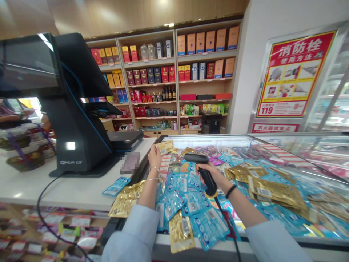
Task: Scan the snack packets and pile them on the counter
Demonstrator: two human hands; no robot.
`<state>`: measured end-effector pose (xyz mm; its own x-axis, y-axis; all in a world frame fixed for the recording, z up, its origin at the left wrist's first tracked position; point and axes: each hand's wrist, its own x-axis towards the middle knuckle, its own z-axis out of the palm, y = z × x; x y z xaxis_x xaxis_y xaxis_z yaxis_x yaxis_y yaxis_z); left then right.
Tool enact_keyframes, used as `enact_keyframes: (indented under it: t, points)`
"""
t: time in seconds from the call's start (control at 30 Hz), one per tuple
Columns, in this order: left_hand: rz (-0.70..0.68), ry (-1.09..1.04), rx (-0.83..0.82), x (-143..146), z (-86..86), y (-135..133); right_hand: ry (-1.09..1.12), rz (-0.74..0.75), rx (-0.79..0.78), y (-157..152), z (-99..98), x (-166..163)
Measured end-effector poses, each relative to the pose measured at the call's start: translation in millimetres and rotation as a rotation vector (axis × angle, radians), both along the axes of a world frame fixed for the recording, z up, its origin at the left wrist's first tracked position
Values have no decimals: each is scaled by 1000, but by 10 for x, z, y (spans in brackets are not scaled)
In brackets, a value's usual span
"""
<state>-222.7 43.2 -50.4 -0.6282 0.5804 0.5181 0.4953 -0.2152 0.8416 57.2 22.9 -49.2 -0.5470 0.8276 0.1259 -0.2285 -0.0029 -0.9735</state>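
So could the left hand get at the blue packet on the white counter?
Probably yes: the blue packet lies mostly uncovered on the white counter, near the left hand, with nothing evident blocking the way. That hand holds a gold packet, though, so it may need to let go first.

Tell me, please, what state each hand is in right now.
Left hand: closed, holding a gold packet.
Right hand: closed around a black handheld scanner.

Big shelves [201,86] with boxes [200,43] stand at twelve o'clock, under a shiny brown wall [136,18]. A red sign [297,76] hangs on the white wall [255,25] at two. A white counter [89,187] is at eight.
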Motion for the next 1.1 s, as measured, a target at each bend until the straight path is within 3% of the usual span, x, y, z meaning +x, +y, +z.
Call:
enact_keyframes:
  t: [0.13, 0.27, 0.4, 0.6, 0.73, 0.87, 1.0, 1.1]
  points:
    - [-5, 24, -47, -4, -21, 29, 25, -14, -36, 9, -8, -7]
    - [-197, -324, 111, 47, -3, 76, 50, -23, -87, 9, 26, -3]
    - [-209, -582, 223, 80, 127, 26, 115, -68, -148, 0, 131, 76]
    - [-308, -659, 261, 332, 381, -133, 305, -165, -192, -79, 319, 636]
    - [-434, -684, 217, 929, 567, -141, 355, -300, -119, -147, 396, 1236]
    - [-667, -681, 51, 1879, 638, -159, 397, -464, -21, -191, 398, 1804]
    - [-869, -637, -108, 2779, 381, -211, 443, -603, -8, -208, 267, 2298]
    - [-967, -537, -193, 3175, 66, -211, 457, -696, -34, -205, 100, 2634]
